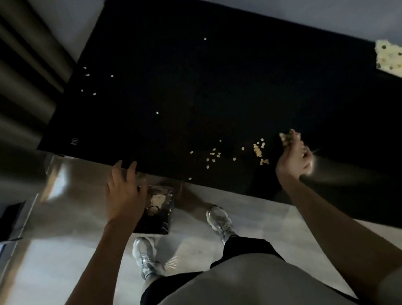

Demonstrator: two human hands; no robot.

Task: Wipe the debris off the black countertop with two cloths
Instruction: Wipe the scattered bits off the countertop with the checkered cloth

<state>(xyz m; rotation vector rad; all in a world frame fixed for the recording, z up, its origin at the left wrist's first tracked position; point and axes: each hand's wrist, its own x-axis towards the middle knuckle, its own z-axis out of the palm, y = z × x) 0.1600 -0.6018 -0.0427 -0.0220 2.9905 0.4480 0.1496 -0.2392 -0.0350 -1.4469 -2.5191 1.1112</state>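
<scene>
Your right hand (pixel 295 158) is curled around some bits, your left hand (pixel 122 189) is spread out holding nothing, and if you sweep fast, the debris (pixel 259 152) near the black countertop (pixel 186 89) edge could fall past the far cloth (pixel 396 61).

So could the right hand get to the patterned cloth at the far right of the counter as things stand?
Probably yes. The right hand is over the near edge, the cloth lies farther right and back on bare black countertop, with nothing between. But the hand appears to hold pale bits already.
</scene>
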